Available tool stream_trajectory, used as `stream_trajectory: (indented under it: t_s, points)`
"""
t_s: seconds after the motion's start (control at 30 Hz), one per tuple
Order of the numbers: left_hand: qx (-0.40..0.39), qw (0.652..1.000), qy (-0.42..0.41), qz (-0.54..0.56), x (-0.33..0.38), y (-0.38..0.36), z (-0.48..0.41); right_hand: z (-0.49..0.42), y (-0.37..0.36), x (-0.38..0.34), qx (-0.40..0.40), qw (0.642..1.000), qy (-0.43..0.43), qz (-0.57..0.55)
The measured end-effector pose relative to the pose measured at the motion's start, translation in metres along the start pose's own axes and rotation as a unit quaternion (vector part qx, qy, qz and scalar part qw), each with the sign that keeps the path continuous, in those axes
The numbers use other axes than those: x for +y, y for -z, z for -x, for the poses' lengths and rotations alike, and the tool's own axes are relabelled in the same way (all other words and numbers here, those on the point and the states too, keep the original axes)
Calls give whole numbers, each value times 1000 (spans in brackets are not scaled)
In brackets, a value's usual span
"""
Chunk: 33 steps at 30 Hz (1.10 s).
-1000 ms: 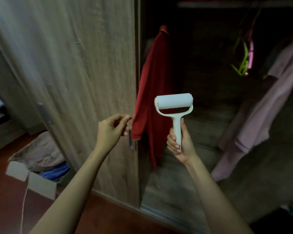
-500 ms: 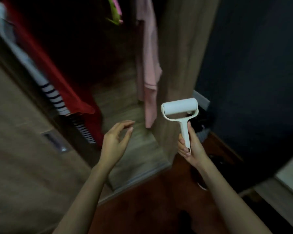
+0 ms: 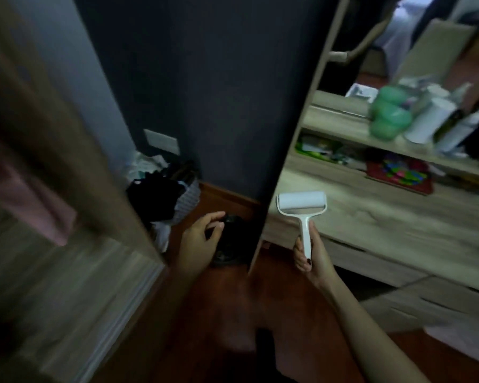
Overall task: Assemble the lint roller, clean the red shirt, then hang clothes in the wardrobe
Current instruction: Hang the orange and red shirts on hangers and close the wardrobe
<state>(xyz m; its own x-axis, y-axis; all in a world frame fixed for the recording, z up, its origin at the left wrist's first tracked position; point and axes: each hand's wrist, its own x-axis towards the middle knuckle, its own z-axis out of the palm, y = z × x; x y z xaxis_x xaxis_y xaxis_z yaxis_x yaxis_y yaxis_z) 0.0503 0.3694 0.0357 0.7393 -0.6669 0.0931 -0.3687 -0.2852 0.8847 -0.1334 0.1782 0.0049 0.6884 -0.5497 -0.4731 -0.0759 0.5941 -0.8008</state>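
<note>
the lint roller looks fully put together, its white roll seated in the fork above the handle. the right hand grips the handle low down and holds the roller upright, so the roll stands above the fist and in front of the near edge of the pale wooden counter. the left hand is empty, fingers loosely curled, level with the right hand but well apart from the roller, over the dark floor near a laundry basket.

the red shirt is not in view. only a blurred pink garment shows by the wardrobe at the far left. the step looks like carrying the roller, to the shirt or to the counter; i cannot tell which. to do it well, hold it by the handle only, keep the sticky roll clear of the counter edge and the clutter, and leave the left hand free to spread the fabric flat.
</note>
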Motion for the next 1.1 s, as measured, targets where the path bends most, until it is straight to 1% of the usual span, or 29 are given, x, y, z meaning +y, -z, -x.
stream_trajectory:
  t_s: [0.07, 0.13, 0.27, 0.33, 0.37, 0.43, 0.5, 0.57, 0.63, 0.7, 0.73, 0.8, 0.87, 0.9, 0.97, 1.0, 1.03, 1.1]
  points:
    - [-24, 1000, -3, 10, 8, -46, -25, -14, 35, -12, 42, 999, 2, -8]
    - [-40, 999, 7, 8, 13, -91, -50, -31, 64, -23, 67, 998, -2, -16]
    - [-112, 993, 18, -17, 5, -175, -104, -73, 110, -45, 110, 993, -32, -14]
    - [-155, 985, 25, -65, -5, -211, -131, -97, 127, -51, 124, 991, -42, 7]
    - [-175, 979, 18, -107, -12, -226, -144, -109, 134, -53, 121, 991, -43, 18]
    - [-205, 957, -2, -203, -26, -251, -164, -131, 146, -55, 103, 993, -45, 27]
    - [-229, 935, 8, -272, -37, -269, -175, -149, 154, -59, 99, 993, -53, 35]
    - [-227, 919, 24, -321, -42, -282, -180, -160, 159, -67, 99, 992, -63, 36]
    - [-189, 916, 19, -353, -40, -292, -180, -170, 163, -75, 96, 992, -65, 51]
    - [-153, 917, -2, -369, -40, -299, -182, -175, 165, -84, 110, 987, -60, 99]
    - [-142, 917, -13, -372, -42, -301, -183, -176, 166, -87, 126, 981, -44, 139]
    - [-134, 918, -18, -374, -42, -304, -184, -176, 171, -89, 158, 960, 16, 230]
    - [-125, 919, -14, -373, -41, -305, -184, -176, 177, -86, 202, 922, 76, 323]
    - [-127, 919, -10, -374, -40, -305, -183, -177, 180, -83, 225, 891, 102, 380]
    - [-133, 916, -8, -379, -38, -304, -183, -180, 184, -76, 267, 818, 147, 489]
    - [-132, 916, -8, -378, -37, -304, -182, -183, 186, -71, 284, 788, 170, 519]
    - [-130, 918, -7, -376, -36, -303, -182, -185, 187, -66, 297, 771, 190, 531]
    - [-128, 919, -10, -372, -34, -302, -183, -189, 188, -59, 315, 759, 217, 527]
